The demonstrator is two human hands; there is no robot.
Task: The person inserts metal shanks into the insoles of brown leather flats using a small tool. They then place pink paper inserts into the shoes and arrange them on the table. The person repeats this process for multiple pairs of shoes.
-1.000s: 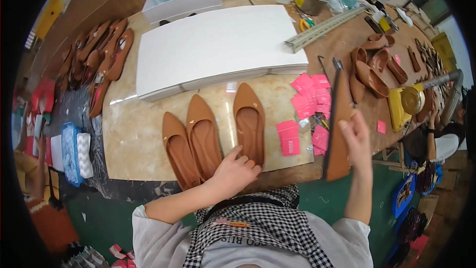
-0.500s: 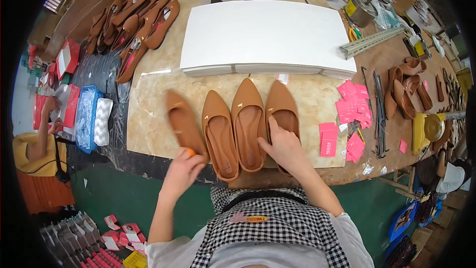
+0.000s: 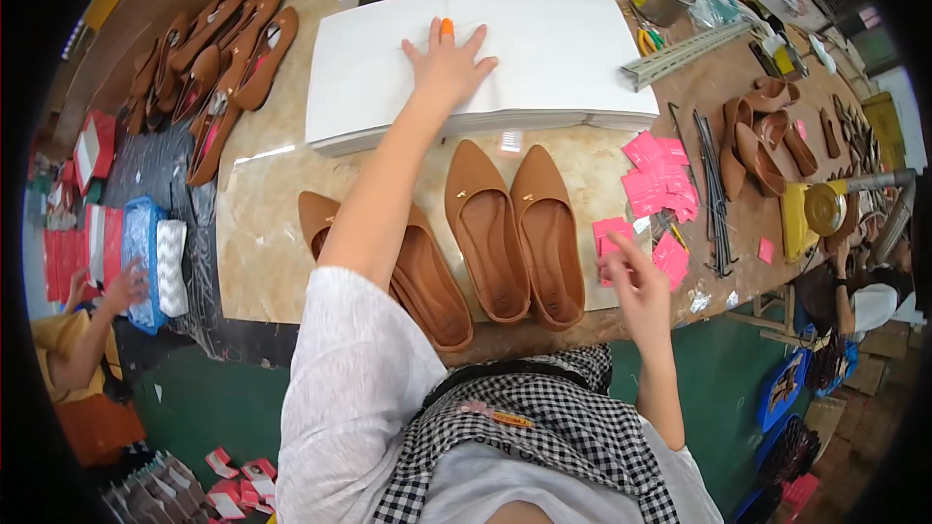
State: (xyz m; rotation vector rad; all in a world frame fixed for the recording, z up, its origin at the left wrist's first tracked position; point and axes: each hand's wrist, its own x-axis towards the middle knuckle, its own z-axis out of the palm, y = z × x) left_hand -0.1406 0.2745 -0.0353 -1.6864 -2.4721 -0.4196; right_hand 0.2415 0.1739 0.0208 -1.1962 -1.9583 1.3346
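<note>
L hand [image 3: 449, 75] is flat w/ fingers spread apart on the wide rectangular stack of white sheets [image 3: 553, 58]; four tan-brown pointed-toe flat shoes [image 3: 493, 247] lie on the stack's near side, L ones partly hidden by the forearm. R hand [image 3: 639, 291], fingers partly curled, is nearer than the stack's R end, by small bright-pink rectangular cards [image 3: 658, 177], can't tell if clamped on any; thin black rods [image 3: 716, 199] lie to the stack's near R.
</note>
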